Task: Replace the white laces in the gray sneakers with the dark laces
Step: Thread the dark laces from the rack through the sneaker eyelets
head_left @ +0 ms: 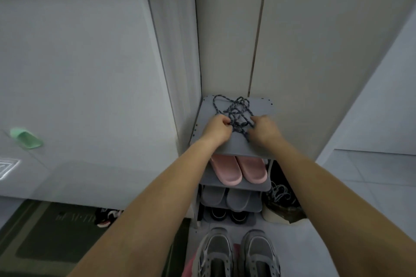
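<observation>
Bridging hands (217, 128) (266, 128), seemingly pinched: dark laces (236, 111)

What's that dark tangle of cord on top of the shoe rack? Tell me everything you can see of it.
The dark laces are a loose tangle of round braided cord, dark blue-grey with paler flecks. They lie in loops on the grey top of the shoe rack. The left hand and right hand each grip the bundle's near side; one end trails toward the person.
</observation>
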The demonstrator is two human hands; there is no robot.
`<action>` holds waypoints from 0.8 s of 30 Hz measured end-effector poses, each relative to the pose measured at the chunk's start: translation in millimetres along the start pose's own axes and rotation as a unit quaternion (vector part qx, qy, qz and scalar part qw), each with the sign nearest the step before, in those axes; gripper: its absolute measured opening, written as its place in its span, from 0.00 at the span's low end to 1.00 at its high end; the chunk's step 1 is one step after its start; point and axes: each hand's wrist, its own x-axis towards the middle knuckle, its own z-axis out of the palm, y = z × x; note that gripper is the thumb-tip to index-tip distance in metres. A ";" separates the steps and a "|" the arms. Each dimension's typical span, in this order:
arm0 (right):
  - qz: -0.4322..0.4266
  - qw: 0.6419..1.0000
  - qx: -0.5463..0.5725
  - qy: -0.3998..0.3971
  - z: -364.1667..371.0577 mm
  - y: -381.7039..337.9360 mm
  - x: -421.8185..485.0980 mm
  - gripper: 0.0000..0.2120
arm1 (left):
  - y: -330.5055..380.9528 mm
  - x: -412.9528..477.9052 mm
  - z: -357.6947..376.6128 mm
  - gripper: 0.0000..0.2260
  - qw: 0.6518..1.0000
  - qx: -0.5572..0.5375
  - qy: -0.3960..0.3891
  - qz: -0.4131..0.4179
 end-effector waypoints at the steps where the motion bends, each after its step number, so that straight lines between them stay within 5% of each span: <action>1: -0.003 1.000 -0.016 -0.020 2.3 -0.3 3.2 0.12 | 0.0 4.7 4.7 0.14 1.000 0.023 -0.004 0.015; 8: -0.032 0.997 0.065 0.003 -10.2 -1.5 1.8 0.08 | 7.1 12.3 14.7 0.26 0.992 0.085 -0.007 0.091; 12: -0.093 0.987 0.117 0.058 -35.2 -8.6 -12.8 0.07 | 15.8 10.9 5.0 0.06 0.981 0.142 0.008 0.134; 16: -0.069 0.979 0.149 0.119 -66.6 -2.7 -20.9 0.08 | 19.9 8.1 -18.5 0.10 0.980 0.146 0.077 0.108; 24: -0.042 0.969 0.176 0.171 -113.7 8.9 -25.4 0.07 | 31.9 7.5 -63.9 0.06 0.979 -0.051 0.178 0.085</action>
